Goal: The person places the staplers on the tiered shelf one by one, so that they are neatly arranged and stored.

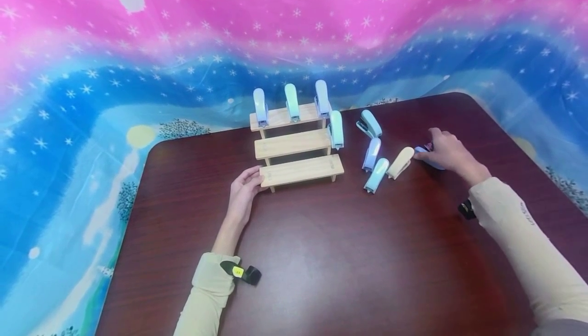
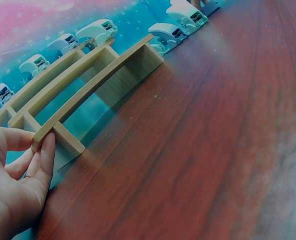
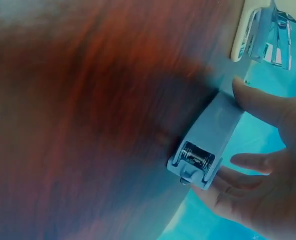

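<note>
My left hand pinches the left end of the lowest step of a three-step wooden display rack, thumb on one side and fingers on the other in the left wrist view. Over at the right, my right hand grips a blue-grey stapler lying on its side on the table; the thumb is at one end and the fingers reach round the other. Nearest to that hand is a cream stapler. On the rack's top step stand a lavender stapler, a mint stapler and another lavender stapler.
A mint-green stapler stands at the right end of the middle step. Between rack and right hand lie a grey-green stapler, a lavender one and a light-blue one. A patterned cloth hangs behind the dark table.
</note>
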`<state>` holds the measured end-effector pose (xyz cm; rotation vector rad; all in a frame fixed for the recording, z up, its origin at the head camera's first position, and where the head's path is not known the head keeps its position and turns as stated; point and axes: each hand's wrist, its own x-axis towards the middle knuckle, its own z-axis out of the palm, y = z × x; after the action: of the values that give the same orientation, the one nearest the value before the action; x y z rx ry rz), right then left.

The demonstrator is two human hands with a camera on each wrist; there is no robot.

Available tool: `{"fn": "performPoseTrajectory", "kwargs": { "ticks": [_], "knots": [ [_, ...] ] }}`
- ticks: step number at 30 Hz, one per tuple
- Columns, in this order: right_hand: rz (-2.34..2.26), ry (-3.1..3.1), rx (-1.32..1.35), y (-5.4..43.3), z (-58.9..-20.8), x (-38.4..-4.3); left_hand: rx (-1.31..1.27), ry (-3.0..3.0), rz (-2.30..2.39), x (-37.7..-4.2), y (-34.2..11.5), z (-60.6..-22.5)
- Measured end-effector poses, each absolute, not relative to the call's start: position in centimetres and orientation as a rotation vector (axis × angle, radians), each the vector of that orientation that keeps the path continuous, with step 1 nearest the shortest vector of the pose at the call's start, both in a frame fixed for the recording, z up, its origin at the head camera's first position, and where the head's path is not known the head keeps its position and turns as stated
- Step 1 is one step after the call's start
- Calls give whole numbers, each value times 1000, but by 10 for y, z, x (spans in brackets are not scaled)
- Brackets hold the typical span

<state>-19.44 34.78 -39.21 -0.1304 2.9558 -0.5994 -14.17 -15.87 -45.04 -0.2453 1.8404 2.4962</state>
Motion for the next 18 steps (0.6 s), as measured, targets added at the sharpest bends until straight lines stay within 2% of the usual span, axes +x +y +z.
{"fn": "performPoseTrajectory", "kwargs": {
  "ticks": [5,18],
  "knots": [
    [-653,2958,-108,348,-395,-200,-239,1836,2495,-141,-159,-451],
    [-1055,2914,204,357,-388,-199,-240,1852,2490,-142,-160,-451]
  ]
}}
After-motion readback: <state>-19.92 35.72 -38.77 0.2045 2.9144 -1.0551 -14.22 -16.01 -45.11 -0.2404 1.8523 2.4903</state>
